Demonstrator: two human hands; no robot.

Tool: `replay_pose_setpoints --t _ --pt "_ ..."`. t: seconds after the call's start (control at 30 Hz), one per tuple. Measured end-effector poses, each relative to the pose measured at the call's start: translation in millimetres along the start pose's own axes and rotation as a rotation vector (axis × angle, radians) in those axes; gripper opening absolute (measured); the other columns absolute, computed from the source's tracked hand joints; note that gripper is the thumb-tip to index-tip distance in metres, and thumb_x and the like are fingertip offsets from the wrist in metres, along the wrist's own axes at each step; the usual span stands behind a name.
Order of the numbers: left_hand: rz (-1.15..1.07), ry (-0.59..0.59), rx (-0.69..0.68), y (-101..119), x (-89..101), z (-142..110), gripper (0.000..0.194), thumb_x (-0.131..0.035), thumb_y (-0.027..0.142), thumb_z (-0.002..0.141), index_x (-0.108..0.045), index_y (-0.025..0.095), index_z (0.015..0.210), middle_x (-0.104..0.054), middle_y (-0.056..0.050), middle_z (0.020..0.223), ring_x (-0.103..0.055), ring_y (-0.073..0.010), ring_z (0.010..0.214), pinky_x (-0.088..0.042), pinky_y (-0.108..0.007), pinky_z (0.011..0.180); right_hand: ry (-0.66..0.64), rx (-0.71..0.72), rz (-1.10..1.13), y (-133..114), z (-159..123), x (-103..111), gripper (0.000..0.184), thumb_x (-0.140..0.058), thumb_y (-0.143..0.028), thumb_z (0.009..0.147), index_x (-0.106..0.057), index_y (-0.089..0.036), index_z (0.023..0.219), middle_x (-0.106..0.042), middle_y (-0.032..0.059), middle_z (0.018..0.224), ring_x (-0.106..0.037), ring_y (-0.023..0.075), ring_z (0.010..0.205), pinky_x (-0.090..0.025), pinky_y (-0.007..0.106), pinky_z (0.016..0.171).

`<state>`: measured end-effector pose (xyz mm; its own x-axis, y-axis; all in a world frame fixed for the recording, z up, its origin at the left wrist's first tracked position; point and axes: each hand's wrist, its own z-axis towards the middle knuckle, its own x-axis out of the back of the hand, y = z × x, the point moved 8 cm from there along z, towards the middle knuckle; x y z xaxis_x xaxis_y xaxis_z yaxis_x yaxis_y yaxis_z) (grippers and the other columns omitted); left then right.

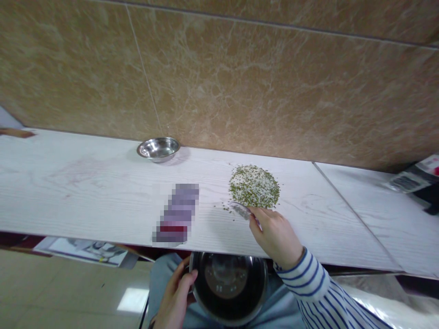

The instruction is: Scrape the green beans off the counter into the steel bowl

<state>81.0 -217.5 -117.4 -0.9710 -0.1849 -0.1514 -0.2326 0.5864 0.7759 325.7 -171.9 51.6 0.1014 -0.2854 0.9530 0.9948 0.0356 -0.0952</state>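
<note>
Bright, even light; white glare (132, 299) on the floor (68, 288) at lower left, a shine along the rim of the steel bowl (228, 288), and bowed frame edges.

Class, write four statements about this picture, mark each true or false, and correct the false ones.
The left hand holds a steel bowl below the edge of the table. True.
The right hand holds a small flat scraper beside the seeds. True.
The seeds lie inside the small bowl. False: they lie in a heap on the table.
The right sleeve is plain white. False: it has blue stripes.
</note>
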Motion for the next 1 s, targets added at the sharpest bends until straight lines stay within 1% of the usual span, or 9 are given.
replay_pose_setpoints --t 0.1,0.17,0.3,0.47,0.67,0.83,1.0 --pt "0.013 0.039 -0.013 0.9 0.0 -2.4 0.050 -0.070 0.041 0.067 -0.070 0.020 0.112 -0.076 -0.009 0.115 -0.066 -0.0342 0.109 -0.054 -0.032 0.062 -0.010 -0.009 0.001 1.6 -0.5 -0.7 0.027 -0.047 -0.015 0.092 -0.069 -0.018 0.108 -0.077 0.0063 0.092 -0.071 0.0213 0.081 -0.051 0.030 0.074" --pt "0.016 0.052 -0.020 1.4 -0.5 -3.2 0.049 -0.069 0.042 0.068 -0.070 0.020 0.113 -0.076 -0.010 0.115 -0.066 -0.0341 0.108 -0.054 -0.032 0.061 -0.020 -0.005 0.000 0.1 -0.6 -1.1 0.026 -0.047 -0.015 0.092 -0.069 -0.018 0.106 -0.076 0.0061 0.091 -0.071 0.0212 0.080 -0.050 0.030 0.074" --pt "0.014 0.018 0.000 0.3 -1.4 -1.1 0.046 -0.070 0.041 0.070 -0.070 0.022 0.112 -0.076 -0.009 0.114 -0.067 -0.0327 0.106 -0.054 -0.032 0.063 -0.009 0.022 0.013 -4.2 -1.0 0.3 0.026 -0.048 -0.015 0.092 -0.069 -0.017 0.107 -0.076 0.0069 0.092 -0.071 0.0215 0.082 -0.050 0.031 0.075" --pt "-0.007 0.015 -0.003 1.2 1.8 0.9 0.045 -0.072 0.039 0.067 -0.071 0.022 0.109 -0.076 -0.009 0.113 -0.066 -0.0339 0.109 -0.056 -0.035 0.068 -0.032 -0.012 0.006 0.3 0.1 -0.6 0.024 -0.049 -0.014 0.092 -0.069 -0.017 0.105 -0.076 0.0062 0.091 -0.071 0.0220 0.081 -0.051 0.031 0.074" --pt "0.024 -0.010 0.007 1.6 -2.8 -2.0 0.054 -0.071 0.042 0.067 -0.069 0.019 0.116 -0.077 -0.009 0.112 -0.069 -0.0326 0.103 -0.053 -0.032 0.061 -0.043 0.022 0.012 -3.4 -3.0 -2.8 0.026 -0.049 -0.014 0.092 -0.070 -0.017 0.107 -0.076 0.0076 0.094 -0.072 0.0220 0.084 -0.052 0.032 0.076" --pt "-0.003 -0.025 0.032 -0.7 -2.9 -0.1 0.054 -0.072 0.040 0.068 -0.067 0.019 0.117 -0.077 -0.008 0.110 -0.069 -0.0308 0.101 -0.053 -0.031 0.062 -0.018 0.015 0.038 0.9 -7.3 -0.6 0.027 -0.048 -0.016 0.094 -0.069 -0.017 0.109 -0.077 0.0074 0.095 -0.072 0.0214 0.083 -0.052 0.031 0.076" --pt "0.001 -0.014 0.019 -1.6 -0.8 1.4 0.052 -0.073 0.040 0.067 -0.068 0.020 0.115 -0.077 -0.008 0.111 -0.068 -0.0323 0.105 -0.054 -0.033 0.064 -0.059 0.007 0.033 0.1 -6.6 -3.1 0.026 -0.048 -0.017 0.094 -0.070 -0.018 0.108 -0.076 0.0079 0.096 -0.072 0.0225 0.085 -0.053 0.032 0.077"
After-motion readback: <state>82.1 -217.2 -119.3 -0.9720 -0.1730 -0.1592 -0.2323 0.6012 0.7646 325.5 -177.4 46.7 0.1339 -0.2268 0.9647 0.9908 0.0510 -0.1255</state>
